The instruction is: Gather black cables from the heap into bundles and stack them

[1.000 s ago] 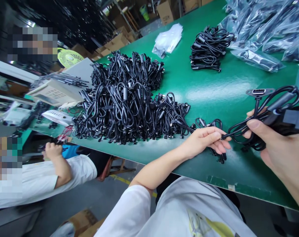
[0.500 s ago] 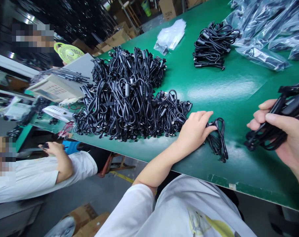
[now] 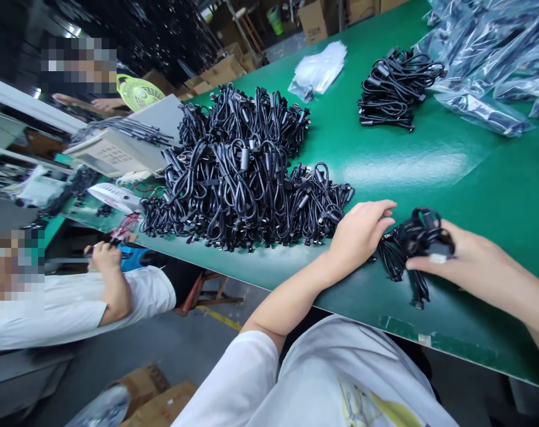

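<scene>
My left hand (image 3: 360,230) rests low at the near side of the green table, thumb and forefinger around the end of a coiled black cable bundle (image 3: 391,258); its other fingers are hidden. Close on the right, my right hand (image 3: 451,246) grips a bunch of coiled black cables (image 3: 424,231), with connector ends hanging toward the tabletop. The two lots of cable overlap in view, so where they touch is unclear. Just left of my left hand begins a large heap of tied black cables (image 3: 246,178).
A smaller cable stack (image 3: 396,86) lies at the far side, beside clear plastic bags of cables (image 3: 491,65). White plastic bags (image 3: 320,68) lie behind the heap. A beige device (image 3: 113,154) and a green fan (image 3: 140,92) stand left. A co-worker's hand (image 3: 107,258) is at lower left.
My right hand has swung left with its cable bunch, from the right edge to the bundle beside my left hand. The left hand has barely moved; the view has shifted slightly.
</scene>
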A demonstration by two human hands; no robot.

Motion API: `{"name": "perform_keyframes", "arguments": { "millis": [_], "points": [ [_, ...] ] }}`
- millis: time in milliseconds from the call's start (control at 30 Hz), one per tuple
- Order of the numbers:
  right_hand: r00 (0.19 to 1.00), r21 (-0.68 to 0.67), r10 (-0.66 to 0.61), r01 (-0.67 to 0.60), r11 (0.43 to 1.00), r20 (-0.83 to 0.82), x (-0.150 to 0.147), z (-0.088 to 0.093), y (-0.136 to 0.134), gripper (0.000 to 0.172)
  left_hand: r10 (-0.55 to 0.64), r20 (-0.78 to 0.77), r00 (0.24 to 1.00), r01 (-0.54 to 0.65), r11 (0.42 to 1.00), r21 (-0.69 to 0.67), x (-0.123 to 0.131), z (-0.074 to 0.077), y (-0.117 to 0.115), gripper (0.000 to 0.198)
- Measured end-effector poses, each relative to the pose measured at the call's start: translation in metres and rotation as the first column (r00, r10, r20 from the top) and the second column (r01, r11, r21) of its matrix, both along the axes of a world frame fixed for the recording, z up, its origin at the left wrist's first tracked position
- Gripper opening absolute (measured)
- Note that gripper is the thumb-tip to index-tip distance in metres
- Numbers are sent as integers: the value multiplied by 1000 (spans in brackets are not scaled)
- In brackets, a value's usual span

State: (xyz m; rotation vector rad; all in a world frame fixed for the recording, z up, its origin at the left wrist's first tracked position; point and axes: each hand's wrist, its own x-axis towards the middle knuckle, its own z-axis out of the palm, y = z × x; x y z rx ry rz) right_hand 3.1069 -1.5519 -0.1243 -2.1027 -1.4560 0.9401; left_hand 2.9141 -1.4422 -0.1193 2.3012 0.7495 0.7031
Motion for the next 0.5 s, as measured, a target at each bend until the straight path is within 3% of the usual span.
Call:
{"name": "perform_keyframes", "arguments": {
  "millis": [67, 133, 200, 267, 333, 400, 500],
  "points": [
    [973, -151, 163, -138, 979, 164, -5, -1, 0, 41, -53, -47, 997, 52, 998, -19, 0, -2, 1, 33],
    [955, -189, 191, -150, 971, 228, -5, -1, 0, 28, -60, -9, 998, 60, 997, -45, 0, -1, 2, 36],
    [977, -91, 90, -73, 993, 193, 1, 1, 0, 30, -10, 99, 995, 22, 993, -118, 0, 3, 1, 37],
    [999, 66, -39, 36, 997, 36, 10, 3, 0, 35, 71, 216, 974, -9, 962, -273, -1, 9, -1, 38],
    [985, 150, -96, 118, 982, -142, 17, 8, 0, 36, 130, 297, 946, 35, 869, -494, -1, 16, -3, 39],
    [952, 115, -109, 148, 982, -287, 19, 13, -2, 38, 165, 350, 922, 139, 703, -698, 0, 20, -5, 39],
    [854, -1, -97, 112, 994, -511, 12, 18, -6, 46, 198, 367, 909, 243, 463, -852, 2, 20, -6, 44]
  ]
}}
